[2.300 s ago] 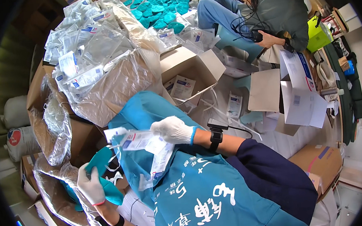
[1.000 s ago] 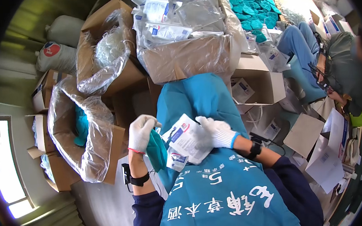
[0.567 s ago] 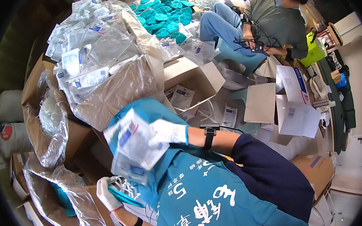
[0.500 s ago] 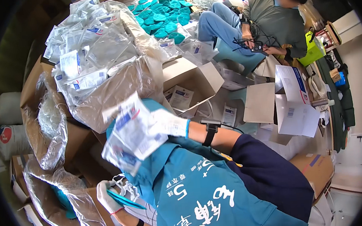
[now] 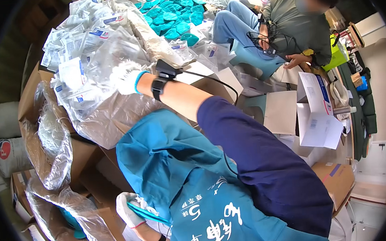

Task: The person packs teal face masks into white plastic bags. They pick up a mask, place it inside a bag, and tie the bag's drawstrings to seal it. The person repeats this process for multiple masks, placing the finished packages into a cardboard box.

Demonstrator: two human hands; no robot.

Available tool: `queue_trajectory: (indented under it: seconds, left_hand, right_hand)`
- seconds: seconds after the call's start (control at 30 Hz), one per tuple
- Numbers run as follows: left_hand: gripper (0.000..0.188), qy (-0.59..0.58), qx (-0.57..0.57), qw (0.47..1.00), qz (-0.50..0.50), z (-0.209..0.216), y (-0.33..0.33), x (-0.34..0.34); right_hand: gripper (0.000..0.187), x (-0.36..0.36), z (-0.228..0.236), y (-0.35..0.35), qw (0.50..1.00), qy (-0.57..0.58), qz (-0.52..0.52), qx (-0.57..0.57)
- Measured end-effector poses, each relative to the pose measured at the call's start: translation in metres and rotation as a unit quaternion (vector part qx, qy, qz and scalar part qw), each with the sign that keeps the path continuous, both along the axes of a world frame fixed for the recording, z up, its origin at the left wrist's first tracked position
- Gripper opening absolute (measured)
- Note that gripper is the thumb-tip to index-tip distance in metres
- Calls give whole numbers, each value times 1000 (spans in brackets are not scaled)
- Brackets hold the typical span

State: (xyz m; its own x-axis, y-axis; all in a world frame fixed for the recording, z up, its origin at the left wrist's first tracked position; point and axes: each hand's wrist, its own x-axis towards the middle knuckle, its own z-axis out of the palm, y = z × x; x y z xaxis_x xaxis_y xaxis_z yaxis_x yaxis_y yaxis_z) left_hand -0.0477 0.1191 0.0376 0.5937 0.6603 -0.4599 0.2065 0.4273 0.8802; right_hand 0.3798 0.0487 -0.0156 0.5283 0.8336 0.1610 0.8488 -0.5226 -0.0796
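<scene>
Cartons stand all around; left hand pinches folded teal pieces low beside the apron, presumably leaving space for right hand, grip too blurred to tell, at the packet heap's near edge.

At seven o'clock, my left hand grips thin teal pieces, layered edge-on and slanting toward four o'clock. Toward eleven, clear and white packets with blue marks heap loosely, my right hand against their four-o'clock side.
</scene>
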Motion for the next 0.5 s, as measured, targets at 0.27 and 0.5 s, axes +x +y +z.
queue_trajectory:
  seconds: [0.27,0.5]
  left_hand:
    - [26,61,45,996,46,-34,24,-32]
    - [26,41,35,998,39,-3,21,-12]
  right_hand:
    - [77,19,19,51,920,334,-54,-195]
    - [61,37,-31,74,906,337,-125,-221]
